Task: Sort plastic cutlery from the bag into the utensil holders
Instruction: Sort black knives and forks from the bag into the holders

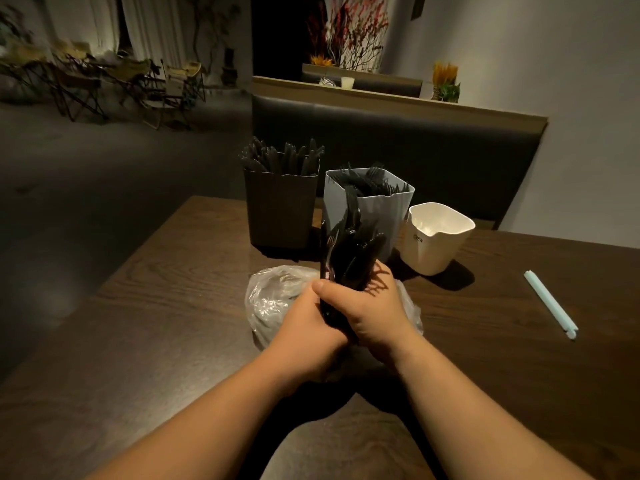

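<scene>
Your hands, left [304,313] and right [367,306], clench the cutlery [349,251] mid-frame; light, stiff, slippery — probably safest gripped at the handles.

i'm in a restaurant or café: a dark padded booth seat [415,143] faces my wooden bench [156,306], a dark holder [280,209] and a grey holder [381,209] hold black plastic cutlery [284,157], flowers [445,81] top the ledge [381,95] behind, folding chairs [83,84] far left.

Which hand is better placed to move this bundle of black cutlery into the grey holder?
Probably the right hand: it grips the bundle on the side nearer the grey holder. The left hand grips it too, farther over.
</scene>
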Tool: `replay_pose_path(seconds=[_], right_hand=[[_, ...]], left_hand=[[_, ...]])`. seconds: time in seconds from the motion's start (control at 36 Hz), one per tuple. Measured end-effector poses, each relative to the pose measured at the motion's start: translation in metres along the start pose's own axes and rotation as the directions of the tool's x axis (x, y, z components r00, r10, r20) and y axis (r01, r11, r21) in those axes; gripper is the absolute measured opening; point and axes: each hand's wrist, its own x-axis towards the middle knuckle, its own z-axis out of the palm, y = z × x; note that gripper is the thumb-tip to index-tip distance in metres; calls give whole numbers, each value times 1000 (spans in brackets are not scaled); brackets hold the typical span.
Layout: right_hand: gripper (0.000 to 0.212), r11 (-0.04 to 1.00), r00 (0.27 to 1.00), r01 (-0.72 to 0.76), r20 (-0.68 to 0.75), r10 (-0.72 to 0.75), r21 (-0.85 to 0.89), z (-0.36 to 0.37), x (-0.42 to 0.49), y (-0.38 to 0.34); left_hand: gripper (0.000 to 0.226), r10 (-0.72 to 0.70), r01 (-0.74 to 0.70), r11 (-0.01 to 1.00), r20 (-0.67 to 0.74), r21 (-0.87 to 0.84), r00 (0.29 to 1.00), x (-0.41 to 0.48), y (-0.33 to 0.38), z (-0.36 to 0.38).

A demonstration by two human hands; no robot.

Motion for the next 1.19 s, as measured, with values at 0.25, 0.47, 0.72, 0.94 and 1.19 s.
replay_pose_path(seconds=[0.25, 0.47, 0.72, 0.94, 1.19], right_hand=[[12, 980, 965, -197, 173, 195, -5, -7, 10, -32], [53, 949, 962, -97, 215, 167, -300, -7, 36, -59], [36, 846, 997, 26, 80, 20, -532, -12, 63, -76], [17, 459, 798, 542, 261, -543, -704, 2, 70, -66], [23, 387, 882, 448, 327, -340, -806, -2, 76, -52]], left_hand=[[41, -40, 77, 951, 127, -300, 991, 1, 16, -8], [18, -58, 120, 845, 134, -521, 989, 5, 26, -12], [15, -127, 124, 845, 30, -520, 991, 15, 16, -18], [14, -175, 142, 893, -39, -427, 984, 18, 9, -13], [24, -167, 149, 958, -53, -244, 985, 18, 3, -9]])
